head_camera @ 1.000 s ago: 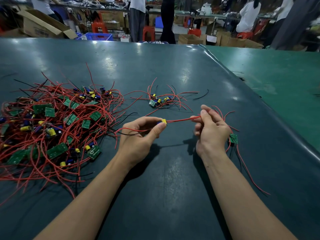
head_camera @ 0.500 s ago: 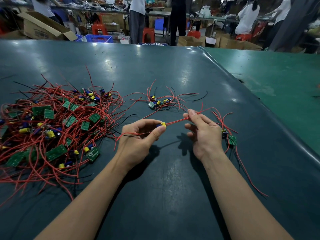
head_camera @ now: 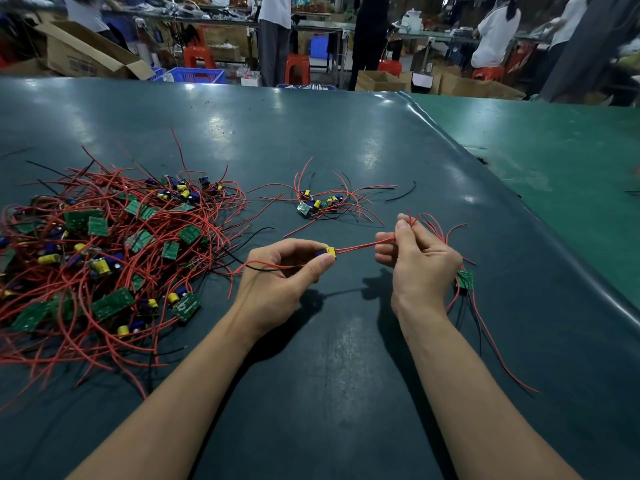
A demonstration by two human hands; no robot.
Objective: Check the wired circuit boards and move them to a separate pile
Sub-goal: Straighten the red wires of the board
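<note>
Left hand: the left hand sits palm-down near the middle of the table, thumb and forefinger pinching a small yellow-capped part of a wired circuit board, most of it hidden under the fingers; a red and a black lead trail back across the palm toward 9 o'clock.

Right hand: the right hand is raised at 3 o'clock of the left, fingers curled, thumb and forefinger clamped on the red wires that run taut from the yellow part (their loose ends fan up past the fingertips).

Hanging board: a small green board shows just beyond the right wrist, its red and black leads trailing toward 5 o'clock; whether it lies on the mat or hangs from the gripped wires I cannot tell.

Big pile: a tangle of boards and red wire fills the 9 o'clock side, well apart from the hands.

Small pile: a small cluster of boards lies at 12 o'clock of the hands, near them.

Table: the dark teal mat is bare between the forearms; its raised right edge runs from 1 o'clock to 4 o'clock, with a lighter green surface beyond.

Containers: past the far edge, at 11 o'clock, an open cardboard box and a blue crate; contents cannot be told.
</note>
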